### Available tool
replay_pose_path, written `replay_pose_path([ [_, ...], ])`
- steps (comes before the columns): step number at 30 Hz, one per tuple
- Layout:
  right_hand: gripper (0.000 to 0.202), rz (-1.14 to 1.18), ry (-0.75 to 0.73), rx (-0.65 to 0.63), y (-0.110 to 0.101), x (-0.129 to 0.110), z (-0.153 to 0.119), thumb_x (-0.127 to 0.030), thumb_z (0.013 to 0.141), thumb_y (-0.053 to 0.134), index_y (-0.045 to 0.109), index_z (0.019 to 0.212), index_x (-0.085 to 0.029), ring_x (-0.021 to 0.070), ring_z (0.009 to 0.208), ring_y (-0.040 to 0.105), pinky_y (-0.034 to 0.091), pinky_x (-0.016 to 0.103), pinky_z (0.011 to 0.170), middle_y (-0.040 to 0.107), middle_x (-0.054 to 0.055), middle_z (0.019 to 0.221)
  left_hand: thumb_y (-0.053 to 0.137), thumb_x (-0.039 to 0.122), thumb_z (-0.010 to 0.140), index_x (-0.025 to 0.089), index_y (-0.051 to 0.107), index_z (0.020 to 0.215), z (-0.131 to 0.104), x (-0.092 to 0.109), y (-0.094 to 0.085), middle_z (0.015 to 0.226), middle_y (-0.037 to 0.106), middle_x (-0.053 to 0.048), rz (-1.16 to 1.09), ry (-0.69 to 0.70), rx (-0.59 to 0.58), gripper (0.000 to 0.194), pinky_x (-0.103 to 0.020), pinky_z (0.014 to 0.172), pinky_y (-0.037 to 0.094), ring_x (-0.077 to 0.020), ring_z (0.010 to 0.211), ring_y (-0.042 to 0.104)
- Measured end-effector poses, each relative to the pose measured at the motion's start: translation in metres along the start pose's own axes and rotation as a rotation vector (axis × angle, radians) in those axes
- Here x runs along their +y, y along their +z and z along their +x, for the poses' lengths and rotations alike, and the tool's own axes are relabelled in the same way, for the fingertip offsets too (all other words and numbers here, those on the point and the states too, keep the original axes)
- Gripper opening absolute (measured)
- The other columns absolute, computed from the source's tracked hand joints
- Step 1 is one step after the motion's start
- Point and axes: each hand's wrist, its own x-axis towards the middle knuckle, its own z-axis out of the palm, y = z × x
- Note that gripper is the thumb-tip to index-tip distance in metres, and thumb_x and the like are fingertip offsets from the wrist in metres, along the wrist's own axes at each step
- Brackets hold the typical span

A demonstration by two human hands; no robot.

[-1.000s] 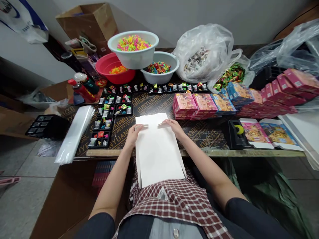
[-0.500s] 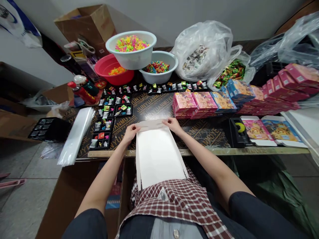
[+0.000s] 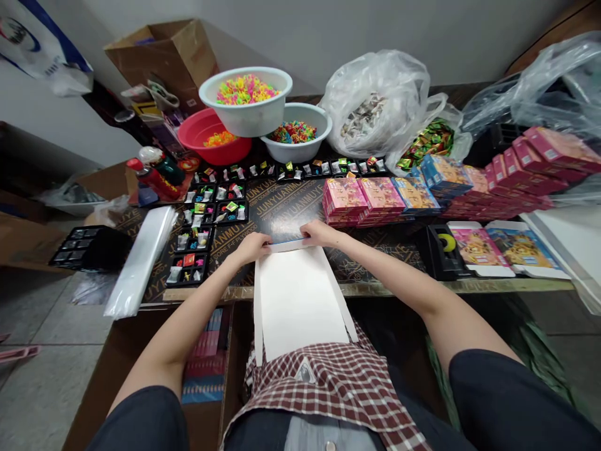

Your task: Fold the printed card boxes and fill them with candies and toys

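Note:
A white cardboard sheet [image 3: 303,304] with narrow side flaps slopes from the table's front edge down to my checked apron. My left hand [image 3: 253,248] pinches the far left corner of its folded end. On the far right corner, my right hand [image 3: 318,234] is closed with thumb and fingers together. Between the hands the far flap stands bent up, and a thin blue line shows along its top edge. Left of my left hand lie black compartment trays [image 3: 191,268] with small toys and sachets.
Stacked pink boxes [image 3: 345,199] and blue boxes [image 3: 416,195] stand behind and to the right. A black tape dispenser [image 3: 441,250] sits beside flat printed cartons [image 3: 476,247]. Basins [image 3: 246,113] of small coloured pieces stand at the back. Clear plastic sleeves [image 3: 143,260] lie at left.
Both hands have curled over the far end of the cardboard sheet. Its far flap, flatter before, is now folded up and looks narrower.

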Motion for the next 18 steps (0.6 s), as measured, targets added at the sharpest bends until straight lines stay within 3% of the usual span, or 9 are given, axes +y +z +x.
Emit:
replay_pose_path([
  [5,0.03,-0.367,-0.133,-0.078,0.007,-0.022,-0.002,-0.015,0.084,0.058,0.063,0.114,-0.015,0.0258,0.089,0.067,0.037,0.029,0.067,0.074,0.013,0.1,0.059,0.024,0.078,0.018,0.066,0.078,0.002,0.016,0.007,0.081,0.072,-0.011,0.184,0.04,0.012,0.009,-0.032,0.077,0.046,-0.0273,0.087,0.068],
  [12,0.035,-0.511,-0.198,-0.129,0.018,-0.035,-0.005,-0.009,0.097,0.04,0.053,0.129,-0.011,0.0251,0.086,0.069,0.044,0.032,0.073,0.074,0.016,0.097,0.053,0.012,0.083,0.016,0.063,0.085,-0.004,0.034,0.011,0.083,0.072,-0.011,0.293,0.105,0.002,0.011,-0.03,0.076,0.048,-0.0239,0.082,0.07],
  [15,0.041,-0.471,-0.225,0.085,0.007,-0.051,-0.023,-0.01,0.095,0.049,0.05,0.136,-0.013,0.0278,0.103,0.066,0.046,0.04,0.089,0.07,0.019,0.113,0.051,0.013,0.086,0.017,0.061,0.088,-0.015,0.029,-0.002,0.084,0.072,-0.011,0.306,0.099,0.033,0.012,-0.029,0.073,0.048,-0.0235,0.082,0.07],
  [18,0.049,-0.275,-0.398,0.431,0.0,-0.084,-0.066,-0.022,0.092,0.062,0.05,0.139,-0.016,0.0311,0.126,0.055,0.041,0.05,0.104,0.058,0.021,0.137,0.049,0.018,0.087,0.017,0.06,0.103,-0.036,0.013,-0.025,0.084,0.071,-0.008,0.236,-0.009,0.224,0.02,-0.028,0.067,0.048,-0.0223,0.075,0.069],
])
